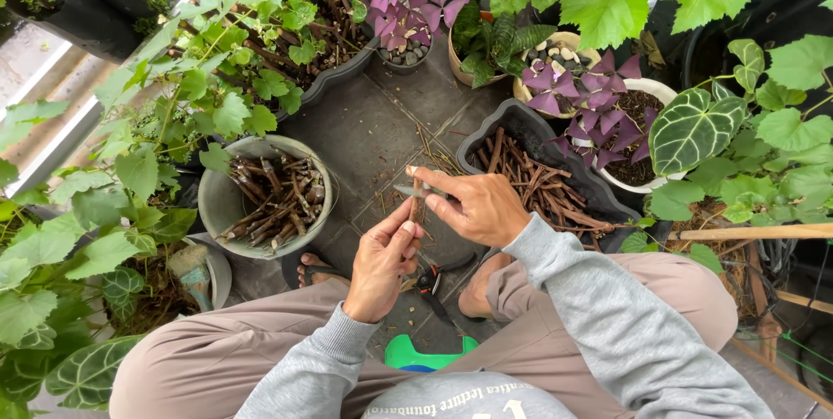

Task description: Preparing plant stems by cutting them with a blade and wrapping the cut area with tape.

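Note:
My left hand (pixel 382 258) grips the lower end of a thin brown stick cutting (pixel 419 207) and holds it upright in front of me. My right hand (pixel 475 207) is closed on a small knife (pixel 408 191), whose grey blade points left and lies against the top of the stick. Both hands hover above the grey paved floor, between my knees. A pair of pruning shears (pixel 427 282) with red and black handles lies on the floor just below the left hand.
A round grey pot (pixel 213 211) at the left and a dark oblong planter (pixel 486 137) at the right both hold cut brown sticks. Purple-leaved plants (pixel 599 98) and green vine leaves (pixel 607 3) ring the spot. A green stool (pixel 425 355) sits under me, beside my sandalled feet (pixel 312 270).

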